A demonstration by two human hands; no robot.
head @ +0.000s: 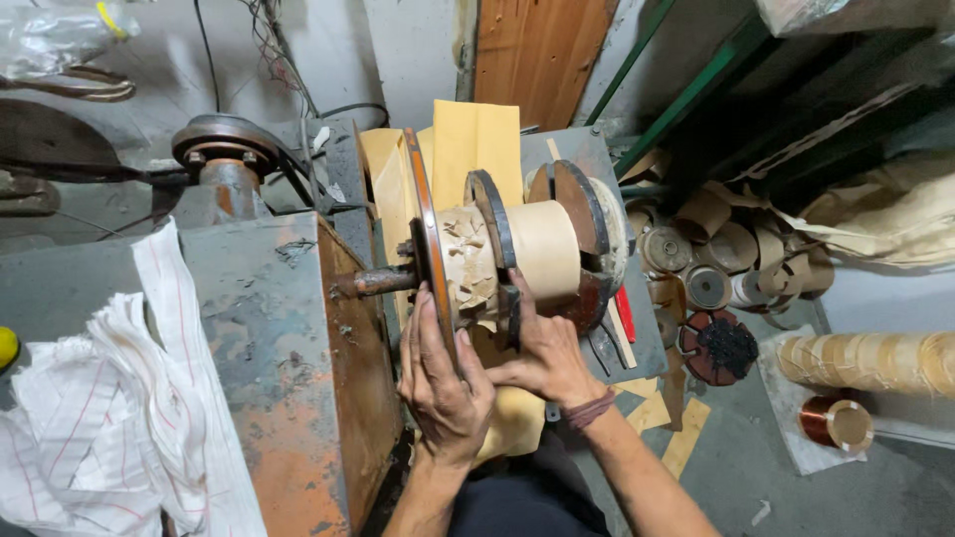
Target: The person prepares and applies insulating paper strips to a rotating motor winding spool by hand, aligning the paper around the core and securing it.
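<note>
A winding former (542, 249) wrapped in tan paper sits on a horizontal rusty shaft (378, 282) between dark round flanges. A large thin metal disc (426, 224) stands next to crumpled paper (468, 264). My left hand (443, 378) presses its fingers against the lower edge of the disc. My right hand (542, 353) grips the lower rim of the dark flange (494, 224) beside the paper roll, thumb toward the left hand.
A rusty grey metal box (284, 348) carries the shaft, with a pulley (224, 144) on top. A white striped cloth (109, 418) lies at left. Yellow paper sheets (477, 139) stand behind. Paper tape rolls (716, 254), a copper wire spool (836, 423) and a wound coil (865, 360) lie at right.
</note>
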